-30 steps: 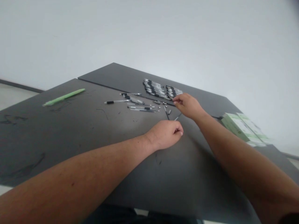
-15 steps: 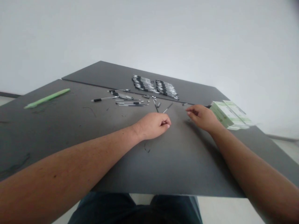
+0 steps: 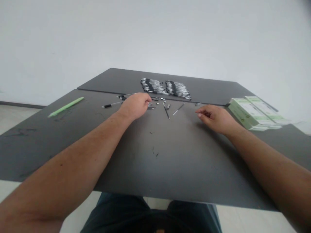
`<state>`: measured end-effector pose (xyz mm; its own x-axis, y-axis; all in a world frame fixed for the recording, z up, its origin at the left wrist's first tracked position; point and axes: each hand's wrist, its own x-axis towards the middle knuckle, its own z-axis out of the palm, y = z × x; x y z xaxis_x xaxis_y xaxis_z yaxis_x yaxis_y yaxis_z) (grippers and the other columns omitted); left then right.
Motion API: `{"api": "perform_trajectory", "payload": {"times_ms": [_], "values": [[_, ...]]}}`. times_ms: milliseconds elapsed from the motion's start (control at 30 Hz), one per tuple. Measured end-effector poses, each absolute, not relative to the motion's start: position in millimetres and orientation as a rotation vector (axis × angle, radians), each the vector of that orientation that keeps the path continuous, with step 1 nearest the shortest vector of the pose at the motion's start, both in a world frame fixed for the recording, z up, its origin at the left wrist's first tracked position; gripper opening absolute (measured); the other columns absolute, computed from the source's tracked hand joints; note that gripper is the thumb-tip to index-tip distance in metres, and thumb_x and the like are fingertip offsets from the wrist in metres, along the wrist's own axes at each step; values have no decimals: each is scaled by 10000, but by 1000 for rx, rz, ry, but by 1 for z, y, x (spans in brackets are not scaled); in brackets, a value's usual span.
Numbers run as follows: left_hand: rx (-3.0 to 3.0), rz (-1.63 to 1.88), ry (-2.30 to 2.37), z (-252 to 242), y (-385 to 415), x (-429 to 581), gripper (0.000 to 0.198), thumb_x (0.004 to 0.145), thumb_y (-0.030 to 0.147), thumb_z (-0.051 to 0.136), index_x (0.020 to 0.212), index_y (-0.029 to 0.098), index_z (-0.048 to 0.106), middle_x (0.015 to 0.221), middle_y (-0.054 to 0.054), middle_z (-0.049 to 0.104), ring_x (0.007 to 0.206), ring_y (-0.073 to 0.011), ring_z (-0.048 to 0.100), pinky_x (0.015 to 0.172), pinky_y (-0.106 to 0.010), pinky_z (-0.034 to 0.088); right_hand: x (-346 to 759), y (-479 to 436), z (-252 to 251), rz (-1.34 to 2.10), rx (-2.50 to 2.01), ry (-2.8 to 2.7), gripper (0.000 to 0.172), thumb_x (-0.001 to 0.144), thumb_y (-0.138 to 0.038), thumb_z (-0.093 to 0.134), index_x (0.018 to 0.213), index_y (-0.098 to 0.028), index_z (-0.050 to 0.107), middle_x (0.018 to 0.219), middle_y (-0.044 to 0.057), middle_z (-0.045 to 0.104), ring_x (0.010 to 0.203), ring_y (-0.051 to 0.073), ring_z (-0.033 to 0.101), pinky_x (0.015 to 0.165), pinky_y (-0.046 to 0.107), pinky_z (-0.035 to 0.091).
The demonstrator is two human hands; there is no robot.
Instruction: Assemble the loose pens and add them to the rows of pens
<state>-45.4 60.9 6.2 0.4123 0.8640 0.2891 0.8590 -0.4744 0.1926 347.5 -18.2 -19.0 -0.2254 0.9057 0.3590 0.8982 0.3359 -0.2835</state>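
My left hand [image 3: 136,105] is over the loose pen parts left of centre, its fingers curled down and closed. Whatever may be in them is hidden. Beneath and beside it lie refills and clear barrels, partly covered by the hand; a pen barrel with a black grip [image 3: 110,105] sticks out on its left. My right hand [image 3: 216,119] hovers over the table on the right, fingers loosely bent, thumb and index slightly apart, with nothing visible between them. A small clear piece [image 3: 198,104] lies just beyond its fingertips. Between the hands lie a dark refill [image 3: 166,111] and a paler refill [image 3: 178,109].
Two stacks of assembled black-grip pens, the left stack [image 3: 152,86] and the right stack [image 3: 178,89], lie at the back. Green-white boxes [image 3: 252,113] stand on the right. A large green pen-shaped object [image 3: 66,107] lies left on the grey table [image 3: 170,161].
My left hand has moved forward and left, from the table's middle onto the pen parts. My right hand stays near its spot. The view has shifted slightly.
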Motion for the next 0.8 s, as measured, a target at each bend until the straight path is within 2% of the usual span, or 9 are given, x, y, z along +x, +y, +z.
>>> {"api": "perform_trajectory", "payload": {"times_ms": [133,333,567,800], "values": [[2615,363,1774,7,72,-63,409,982,171,574,1270,186,864,1342,-158,836,1256,-350,776,1140,-470,594,346,-19,-17,40,-1586,-2180,276,981,-360,677,1155,-250,861,1049,91,873,899,288,814,863,426,647],[2644,222,1801,2,74,-66,413,934,208,623,1265,217,870,1316,-139,850,1225,-339,786,1109,-439,606,346,-18,-20,38,-1535,-2197,293,974,-368,658,1146,-239,856,1003,83,864,858,268,797,856,408,637],[2692,146,1758,-5,81,-68,434,987,194,577,1324,227,848,1329,-131,841,1236,-319,782,1098,-409,594,347,-17,-22,44,-1528,-2217,288,976,-369,659,1143,-245,859,1009,76,867,857,261,798,846,399,635],[2670,184,1763,-3,81,-67,445,994,186,562,1341,215,839,1315,-142,840,1218,-333,779,1084,-433,597,346,-17,-21,40,-1524,-2248,297,977,-383,648,1134,-250,862,1039,86,874,902,276,810,862,412,645]]}}
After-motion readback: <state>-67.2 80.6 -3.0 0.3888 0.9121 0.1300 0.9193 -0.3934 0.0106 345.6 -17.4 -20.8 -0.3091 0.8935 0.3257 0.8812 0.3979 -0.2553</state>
